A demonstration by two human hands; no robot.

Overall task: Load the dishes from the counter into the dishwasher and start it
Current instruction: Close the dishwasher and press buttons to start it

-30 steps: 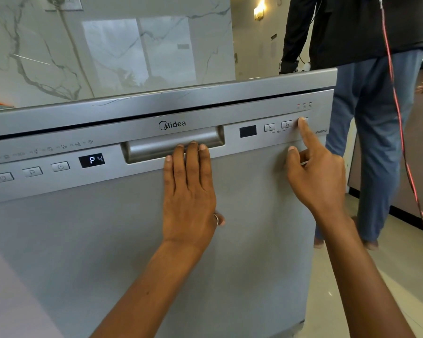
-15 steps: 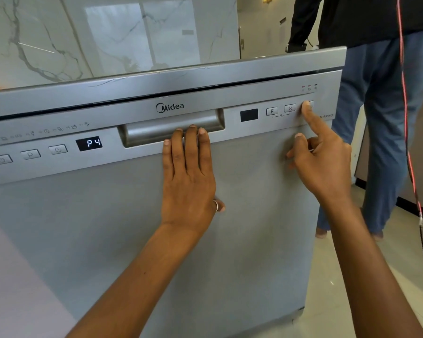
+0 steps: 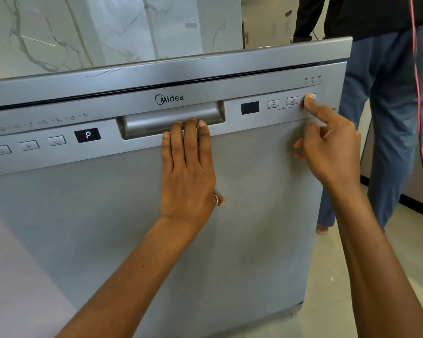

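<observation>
A silver Midea dishwasher (image 3: 108, 215) stands in front of me with its door closed. My left hand (image 3: 188, 172) lies flat on the door, fingers straight, and its fingertips touch the lower lip of the recessed handle (image 3: 152, 119). The index finger of my right hand (image 3: 332, 152) is stretched out and presses the rightmost button (image 3: 313, 96) on the control panel; its other fingers are curled and hold nothing. The left display (image 3: 87, 135) reads "P". No dishes are in sight.
Another person in a dark top and blue trousers (image 3: 388, 118) stands close behind the dishwasher's right corner. A red cable (image 3: 418, 93) hangs down at the right edge. A marble wall (image 3: 59, 32) rises behind the machine. Pale floor tiles (image 3: 352, 301) lie to the right.
The left display showed "P4" and now shows "P". My right index finger stays on the rightmost button and my left hand stays flat on the door.
</observation>
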